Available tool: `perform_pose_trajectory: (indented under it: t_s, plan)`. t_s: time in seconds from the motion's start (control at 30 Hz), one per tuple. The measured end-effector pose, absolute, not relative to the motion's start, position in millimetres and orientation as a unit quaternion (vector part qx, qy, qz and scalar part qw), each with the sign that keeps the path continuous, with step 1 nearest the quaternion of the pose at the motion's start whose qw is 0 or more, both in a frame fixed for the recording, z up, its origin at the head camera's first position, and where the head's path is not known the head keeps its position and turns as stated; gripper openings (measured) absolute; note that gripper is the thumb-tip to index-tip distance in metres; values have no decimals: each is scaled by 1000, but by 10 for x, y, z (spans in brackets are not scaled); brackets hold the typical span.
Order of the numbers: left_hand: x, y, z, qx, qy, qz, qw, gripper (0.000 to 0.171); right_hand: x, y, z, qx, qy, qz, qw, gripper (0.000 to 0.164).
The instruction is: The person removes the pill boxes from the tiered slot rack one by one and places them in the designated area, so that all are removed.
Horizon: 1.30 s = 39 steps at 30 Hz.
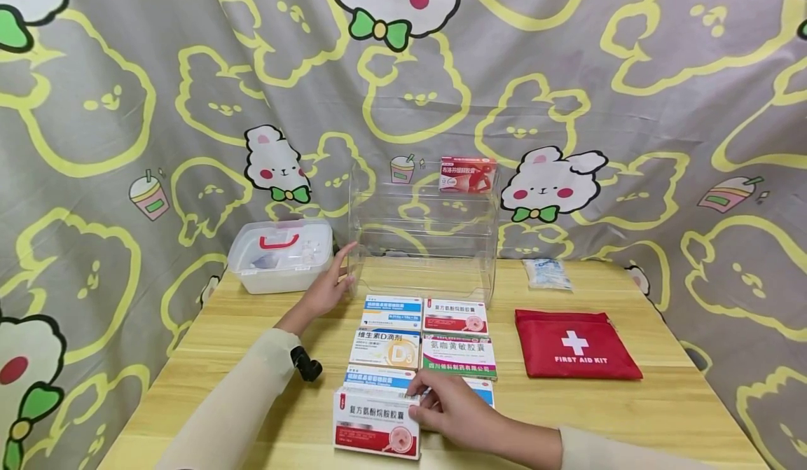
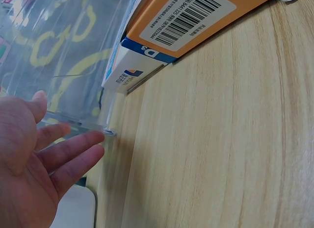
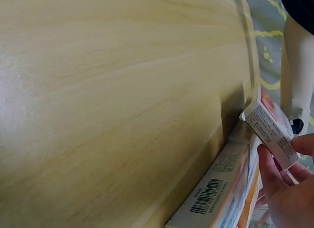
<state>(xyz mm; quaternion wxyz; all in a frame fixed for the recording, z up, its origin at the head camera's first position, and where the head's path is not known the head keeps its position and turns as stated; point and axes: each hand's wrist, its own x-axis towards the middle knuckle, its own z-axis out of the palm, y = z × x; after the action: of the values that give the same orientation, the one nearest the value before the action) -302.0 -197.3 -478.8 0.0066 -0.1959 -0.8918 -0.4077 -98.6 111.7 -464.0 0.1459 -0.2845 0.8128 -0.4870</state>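
My right hand (image 1: pixel 457 414) pinches the right end of a white and red medicine box (image 1: pixel 376 424), tilted up above the front row. In the right wrist view, thumb and fingers hold that box's (image 3: pixel 270 127) end. My left hand (image 1: pixel 326 286) is at the left side of a clear plastic tiered rack (image 1: pixel 422 246), fingers extended; the left wrist view shows the fingertips (image 2: pixel 93 139) by its lower corner. Before the rack lie a blue and white box (image 1: pixel 392 312), a vitamin D box (image 1: pixel 384 347), a second white and red box (image 1: pixel 455 316) and a green-edged box (image 1: pixel 459 356).
One red box (image 1: pixel 468 175) stands on the rack's top tier, at the right. A lidded white container (image 1: pixel 280 256) with a red handle is left of the rack. To the right lie a red first aid pouch (image 1: pixel 576 344) and a small clear packet (image 1: pixel 547 274).
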Motion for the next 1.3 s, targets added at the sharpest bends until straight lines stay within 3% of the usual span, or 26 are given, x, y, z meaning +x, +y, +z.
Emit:
perform_pose_trajectory:
  t_s: [0.23,0.53,0.83,1.3]
  plan:
    - [-3029,-1986,-4804,-200,-888,-414,3,76,-936,1096,-4742,-310,825,-458,116,14]
    - [-3019,-1983,-4802,-206,-884,-420,6,76,-908,1063,-4773,-293,838,-444,118,20]
    - [-3021,-1975,-4804,-202,-883,-423,4,76,-898,1045,-4788,-334,858,-377,105,24]
    - [-3018,-1973,-4800,-200,-880,-430,1,76,-862,1012,-4779,-388,887,-248,35,21]
